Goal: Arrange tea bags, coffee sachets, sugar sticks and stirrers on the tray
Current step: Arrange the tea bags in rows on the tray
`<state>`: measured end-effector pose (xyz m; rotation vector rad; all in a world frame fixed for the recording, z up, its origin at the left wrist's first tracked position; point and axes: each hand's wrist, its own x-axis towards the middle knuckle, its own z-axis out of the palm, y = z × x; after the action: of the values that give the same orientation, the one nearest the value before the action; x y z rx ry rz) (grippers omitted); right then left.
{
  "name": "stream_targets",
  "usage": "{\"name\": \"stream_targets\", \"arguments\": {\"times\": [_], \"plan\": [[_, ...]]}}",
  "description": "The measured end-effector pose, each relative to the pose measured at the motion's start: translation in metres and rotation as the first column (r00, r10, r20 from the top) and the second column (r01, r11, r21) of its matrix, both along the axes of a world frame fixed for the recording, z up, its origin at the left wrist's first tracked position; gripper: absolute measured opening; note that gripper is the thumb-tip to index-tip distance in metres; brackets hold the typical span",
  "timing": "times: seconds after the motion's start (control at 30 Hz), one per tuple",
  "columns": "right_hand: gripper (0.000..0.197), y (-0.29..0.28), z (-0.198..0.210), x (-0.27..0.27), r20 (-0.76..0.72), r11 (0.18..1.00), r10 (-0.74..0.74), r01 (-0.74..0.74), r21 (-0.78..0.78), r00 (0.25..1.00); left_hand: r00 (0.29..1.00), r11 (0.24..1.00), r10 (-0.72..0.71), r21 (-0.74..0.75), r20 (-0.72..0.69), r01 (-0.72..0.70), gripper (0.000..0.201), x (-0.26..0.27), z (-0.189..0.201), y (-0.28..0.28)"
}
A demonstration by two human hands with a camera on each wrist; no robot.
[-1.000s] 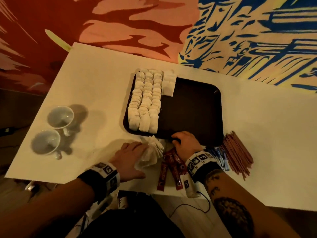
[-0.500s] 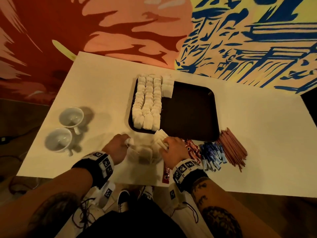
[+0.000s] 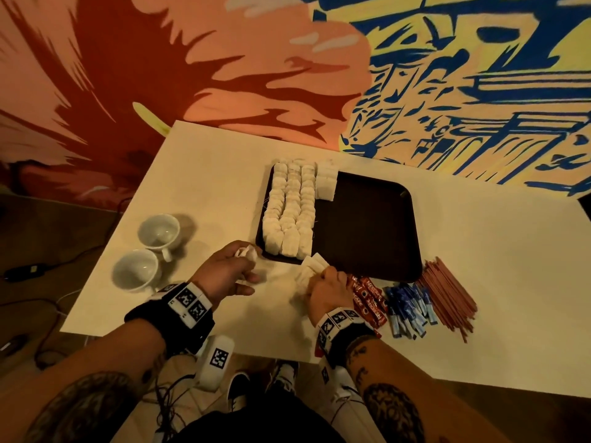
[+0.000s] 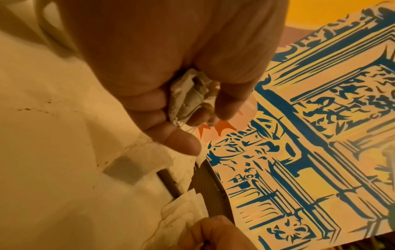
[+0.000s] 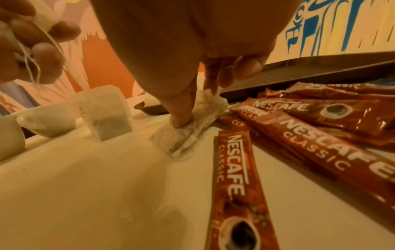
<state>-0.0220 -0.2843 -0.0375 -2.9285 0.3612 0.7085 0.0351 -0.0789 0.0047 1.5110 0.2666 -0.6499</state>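
A dark tray (image 3: 367,225) lies on the white table, its left part filled with rows of tea bags (image 3: 289,212). My left hand (image 3: 228,270) grips crumpled tea bags (image 4: 190,98) with trailing strings, just left of the tray's near corner. At the tray's near edge my right hand (image 3: 326,286) pinches a bunch of tea bags (image 5: 192,125) against the table. Red coffee sachets (image 3: 367,297), blue sugar sticks (image 3: 407,310) and reddish stirrers (image 3: 447,297) lie right of my right hand.
Two white cups (image 3: 147,251) stand at the table's left side. One more tea bag (image 5: 107,113) stands on the table between my hands. The tray's right part is bare. A painted wall runs behind the table.
My left hand has lifted off the table with tea bags in it and moved toward the tray's corner. My right hand stays on the bunch at the tray's near edge.
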Motion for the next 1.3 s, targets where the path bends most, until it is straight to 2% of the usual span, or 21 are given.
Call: {"name": "stream_targets", "arguments": {"times": [0.07,0.13,0.2,0.27,0.33,0.37,0.43,0.5,0.53,0.63,0.73,0.83,0.93,1.0,1.07,1.2,1.23,1.3], "plan": [[0.044,-0.003,0.001,0.000,0.012,1.000,0.000,0.000,-0.003,1.000,1.000,1.000,0.001,0.003,0.020,-0.001,0.006,0.002,0.005,-0.001],[0.055,-0.006,-0.001,0.001,0.019,0.999,-0.035,0.035,0.004,0.999,0.998,0.997,0.048,0.059,0.032,-0.050,0.018,0.007,0.005,0.000],[0.065,-0.008,-0.003,0.001,-0.008,0.998,-0.059,0.059,0.001,0.998,0.996,0.963,0.040,0.262,0.074,-0.058,0.028,0.012,-0.001,0.001],[0.062,-0.009,-0.006,0.000,-0.039,0.999,-0.047,0.047,0.001,0.998,0.992,0.864,-0.091,0.502,0.087,0.035,0.033,0.014,-0.016,0.003],[0.055,-0.010,-0.006,-0.001,-0.049,0.999,-0.044,0.045,0.015,0.998,0.971,0.754,-0.229,0.643,0.065,0.135,0.034,0.012,-0.033,0.004],[0.050,-0.011,-0.006,-0.001,-0.045,0.999,-0.041,0.042,0.019,0.998,0.960,0.715,-0.275,0.678,0.047,0.172,0.036,0.011,-0.040,0.003],[0.041,-0.011,-0.004,0.000,-0.043,0.999,-0.043,0.045,0.024,0.998,0.941,0.654,-0.339,0.720,0.004,0.232,0.056,0.009,-0.051,0.003],[0.043,-0.012,0.005,0.000,-0.026,0.998,-0.027,0.029,0.059,0.999,0.929,0.627,-0.369,0.739,0.000,0.249,0.075,0.009,-0.061,0.006],[0.042,-0.012,0.011,0.000,-0.010,0.997,-0.024,0.025,0.079,1.000,0.929,0.618,-0.371,0.746,-0.002,0.248,0.078,0.011,-0.065,0.007],[0.026,-0.010,0.031,-0.002,0.067,0.989,-0.019,0.009,0.149,0.998,0.932,0.591,-0.362,0.770,-0.011,0.239,0.071,0.017,-0.071,0.007],[0.021,-0.009,0.048,-0.002,0.133,0.981,-0.029,0.003,0.194,0.991,0.924,0.565,-0.382,0.792,0.004,0.230,0.046,0.020,-0.069,0.000],[0.024,-0.010,0.065,0.004,0.150,0.963,-0.033,-0.009,0.270,0.988,0.910,0.571,-0.413,0.784,0.018,0.244,0.025,0.020,-0.071,0.004],[0.019,-0.014,0.079,0.012,0.117,0.883,-0.114,0.047,0.467,0.986,0.878,0.597,-0.475,0.754,0.057,0.274,0.015,0.020,-0.069,0.012],[0.017,-0.015,0.086,0.017,0.074,0.813,-0.180,0.106,0.572,0.981,0.875,0.692,-0.471,0.661,0.109,0.290,0.007,0.019,-0.064,0.016],[0.018,-0.014,0.093,0.019,0.034,0.756,-0.221,0.149,0.638,0.975,0.895,0.807,-0.415,0.521,0.163,0.279,0.009,0.017,-0.050,0.015],[0.023,-0.008,0.101,0.024,-0.010,0.591,-0.301,0.195,0.783,0.954,0.885,0.905,-0.359,0.343,0.297,0.252,0.007,0.018,-0.016,0.005],[0.029,-0.007,0.102,0.026,-0.011,0.568,-0.301,0.189,0.801,0.954,0.891,0.925,-0.332,0.290,0.309,0.244,0.007,0.019,-0.008,0.001],[0.040,-0.006,0.105,0.030,-0.016,0.538,-0.259,0.158,0.828,0.966,0.921,0.952,-0.290,0.176,0.260,0.250,0.018,0.023,0.005,-0.005]]}}
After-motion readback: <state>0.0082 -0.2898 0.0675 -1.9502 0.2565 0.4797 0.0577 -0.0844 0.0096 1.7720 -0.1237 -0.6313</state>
